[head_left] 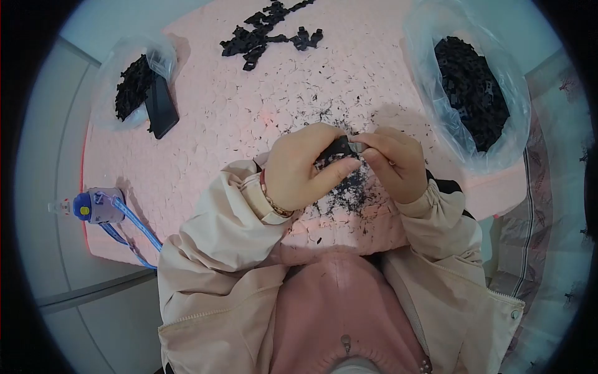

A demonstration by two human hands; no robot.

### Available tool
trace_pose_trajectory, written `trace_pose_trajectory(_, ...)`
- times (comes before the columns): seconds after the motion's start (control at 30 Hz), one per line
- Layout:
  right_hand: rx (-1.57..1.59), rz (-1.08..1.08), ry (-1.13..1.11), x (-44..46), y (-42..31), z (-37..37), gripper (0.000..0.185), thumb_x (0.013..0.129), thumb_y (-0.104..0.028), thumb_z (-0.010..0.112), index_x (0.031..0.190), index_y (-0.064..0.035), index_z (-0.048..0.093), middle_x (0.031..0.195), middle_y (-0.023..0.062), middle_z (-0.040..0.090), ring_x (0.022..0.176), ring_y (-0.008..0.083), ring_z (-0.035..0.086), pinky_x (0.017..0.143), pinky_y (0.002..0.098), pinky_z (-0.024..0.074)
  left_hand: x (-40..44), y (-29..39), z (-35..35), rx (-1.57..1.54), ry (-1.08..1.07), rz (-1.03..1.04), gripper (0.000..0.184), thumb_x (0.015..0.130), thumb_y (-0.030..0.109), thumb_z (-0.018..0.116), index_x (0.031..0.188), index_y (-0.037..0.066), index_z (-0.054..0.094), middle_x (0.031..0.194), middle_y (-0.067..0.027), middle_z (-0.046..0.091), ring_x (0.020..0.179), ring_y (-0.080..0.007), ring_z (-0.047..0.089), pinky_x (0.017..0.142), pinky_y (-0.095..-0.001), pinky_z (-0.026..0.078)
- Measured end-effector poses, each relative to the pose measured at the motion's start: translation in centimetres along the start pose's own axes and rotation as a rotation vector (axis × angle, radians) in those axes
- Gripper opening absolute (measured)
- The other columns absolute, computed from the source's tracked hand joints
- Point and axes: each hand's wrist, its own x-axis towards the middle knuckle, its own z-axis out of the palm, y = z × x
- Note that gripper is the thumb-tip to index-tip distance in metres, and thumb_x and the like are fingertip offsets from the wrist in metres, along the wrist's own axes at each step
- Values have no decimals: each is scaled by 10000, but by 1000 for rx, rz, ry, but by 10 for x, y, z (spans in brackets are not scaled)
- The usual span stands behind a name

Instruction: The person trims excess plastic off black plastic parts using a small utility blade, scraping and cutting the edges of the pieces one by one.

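Near the middle of the pink quilted cloth, my left hand (305, 167) is closed around a small black piece (337, 148), with the thumb along its lower side. My right hand (396, 163) pinches at the right end of this piece, its fingertips close to my left thumb. Something small and greyish shows between the right fingers, too small to make out. Beneath and around both hands lie many tiny black scraps (352, 196). Part of the black piece is hidden behind my left hand.
A clear bag of black pieces (471, 93) stands at the right. Another bag of black pieces (132, 87) and a dark phone (162, 108) lie at the upper left. Black pieces (249, 42) are piled at the back. A strapped bottle (103, 206) is at the left edge.
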Motion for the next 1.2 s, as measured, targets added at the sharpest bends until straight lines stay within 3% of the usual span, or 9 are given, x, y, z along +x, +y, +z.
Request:
trace_pose_trajectory(0.13,-128,-97,8,0,2,-1,183,700,-76,621,874,-29,590,635,92,524,524,225,503,453,299,384,1,1,-1,110,-1,17,317,701,299,649,823,22,558,691,-112,535,603,-265,547,533,-314,433)
trace_pose_trajectory(0.23,-181,-134,2,0,1,-1,189,688,-86,633,868,-41,595,630,83,519,520,219,501,447,299,381,0,1,-2,180,5,25,306,671,227,680,826,1,544,674,-119,520,585,-256,531,530,-294,417)
trace_pose_trajectory(0.33,-204,-149,5,0,1,0,184,690,-93,632,864,-47,597,626,76,515,517,215,498,443,300,379,1,2,-3,245,20,50,316,666,248,686,814,5,547,665,-119,513,585,-270,528,527,-301,417)
trace_pose_trajectory(0.53,-228,-156,-8,1,0,-1,169,698,-110,623,857,-55,599,612,55,501,516,207,491,438,302,374,1,1,-2,298,30,77,294,697,327,641,750,54,547,623,-71,484,527,-233,515,452,-309,400)
trace_pose_trajectory(0.77,-254,-168,2,0,-1,0,157,694,-105,618,843,-60,596,594,48,483,507,205,481,440,303,371,2,3,-5,256,-16,97,267,706,300,635,710,54,531,605,-70,475,509,-229,499,436,-311,382)
trace_pose_trajectory(1.07,-290,-136,46,1,-5,1,181,693,-101,621,868,-58,606,605,66,511,523,215,500,455,299,390,1,4,-5,260,-15,75,257,699,284,639,715,48,540,609,-77,486,520,-240,506,446,-313,389)
trace_pose_trajectory(1.2,-127,38,99,-2,-2,0,172,728,-61,590,896,-24,598,647,83,547,554,168,519,497,254,399,2,2,-4,214,22,47,238,688,215,655,729,11,538,609,-104,472,533,-262,489,478,-312,385)
